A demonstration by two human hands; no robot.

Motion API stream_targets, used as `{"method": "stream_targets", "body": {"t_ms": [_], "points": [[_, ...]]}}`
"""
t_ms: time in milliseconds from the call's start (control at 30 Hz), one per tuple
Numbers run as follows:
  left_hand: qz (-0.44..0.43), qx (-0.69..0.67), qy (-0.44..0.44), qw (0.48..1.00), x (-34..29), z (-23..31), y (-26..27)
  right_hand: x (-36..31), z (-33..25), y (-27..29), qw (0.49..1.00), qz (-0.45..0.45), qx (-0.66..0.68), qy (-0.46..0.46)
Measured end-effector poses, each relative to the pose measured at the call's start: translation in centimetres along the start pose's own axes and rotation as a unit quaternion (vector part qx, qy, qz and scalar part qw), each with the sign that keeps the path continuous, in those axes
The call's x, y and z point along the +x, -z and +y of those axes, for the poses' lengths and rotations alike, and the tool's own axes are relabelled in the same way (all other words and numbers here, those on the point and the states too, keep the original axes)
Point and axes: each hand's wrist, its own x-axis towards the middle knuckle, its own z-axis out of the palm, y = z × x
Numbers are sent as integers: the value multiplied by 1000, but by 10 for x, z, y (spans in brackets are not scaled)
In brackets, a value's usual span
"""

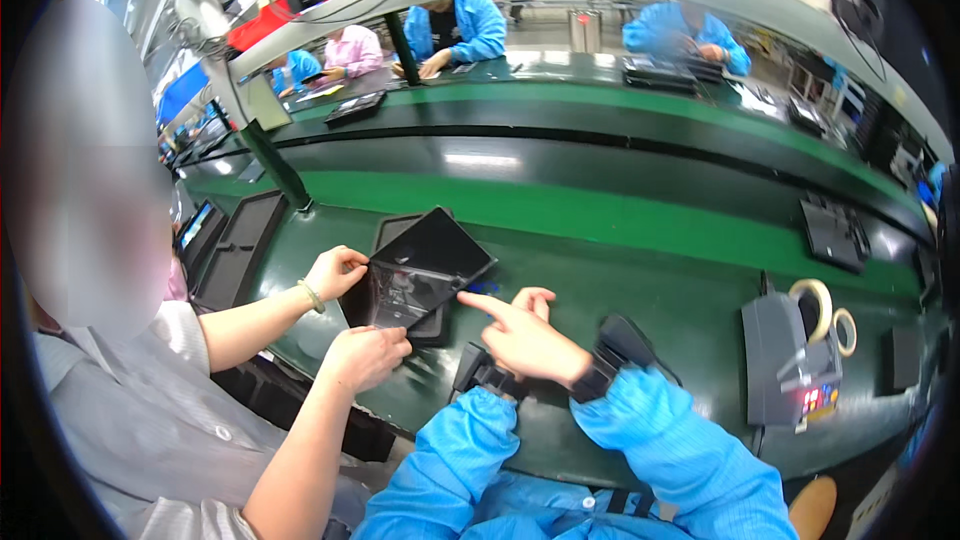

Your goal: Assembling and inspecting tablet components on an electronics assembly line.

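My right hand (530, 342) reaches left with its index finger stretched out. Its fingertip is at or just beside the lower right corner of a flat, glossy black screen panel (435, 250); contact is unclear. Behind it, my left hand (537, 300) is mostly hidden, and only some bent fingers show past the right hand. The wrists cross, each with a black strapped device. At my left, a person in grey holds the panel by its left and near edges with both hands (368, 355). Clear film seems to cover its lower part. A black tray (432, 328) lies partly beneath it.
Dark foam-like trays (240, 245) rest at the bench's left. A grey tape dispenser (775, 360) with tape rolls (812, 308) stands at right, near a black box (900, 360). A black panel (835, 232) lies farther back. Beyond the ledge (620, 165), other people work.
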Motion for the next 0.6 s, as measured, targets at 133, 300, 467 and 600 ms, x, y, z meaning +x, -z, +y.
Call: {"method": "stream_targets", "body": {"t_ms": [133, 300, 467, 600], "points": [[12, -181, 51, 982, 4, -9, 27, -39, -20, 67, 984, -148, 100, -15], [-34, -50, 91, 994, 2, 9, 24, -110, 60, 126, 971, -9, 102, -218], [-29, -93, 115, 989, -1, 13, 35, -120, 82, 125, 975, 71, 17, -208], [-47, -91, 119, 988, -1, 17, 40, -113, 69, 124, 979, 30, -91, -180]]}}
